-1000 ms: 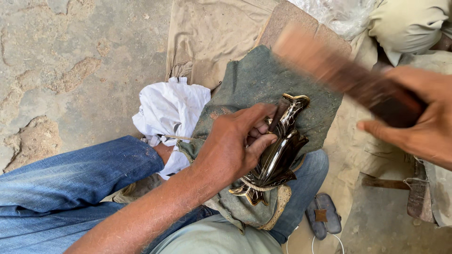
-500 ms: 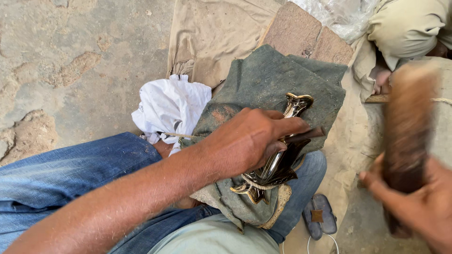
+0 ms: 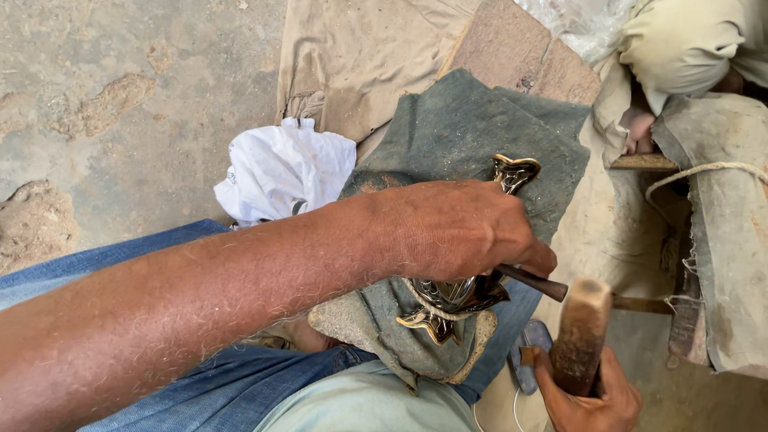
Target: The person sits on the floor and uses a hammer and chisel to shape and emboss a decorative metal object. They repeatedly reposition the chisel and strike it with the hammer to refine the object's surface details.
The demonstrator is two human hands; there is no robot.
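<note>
A dark, shiny ornate metal piece lies on a grey-green cloth draped over my knee. My left hand covers its middle and grips a thin dark rod that slants against the piece and pokes out to the right. My right hand at the bottom right is closed around a wooden mallet. The mallet head stands just right of the rod's free end. Most of the metal piece is hidden under my left hand; only its two pointed ends show.
A crumpled white cloth lies left of the grey cloth on the concrete floor. A tan sheet and a brick sit behind. Another person in beige sits at the top right. A sandal lies below the rod.
The mallet has swung from raised at the upper right down to the lower right beside the rod. My left hand has shifted over the metal piece and now grips the rod.
</note>
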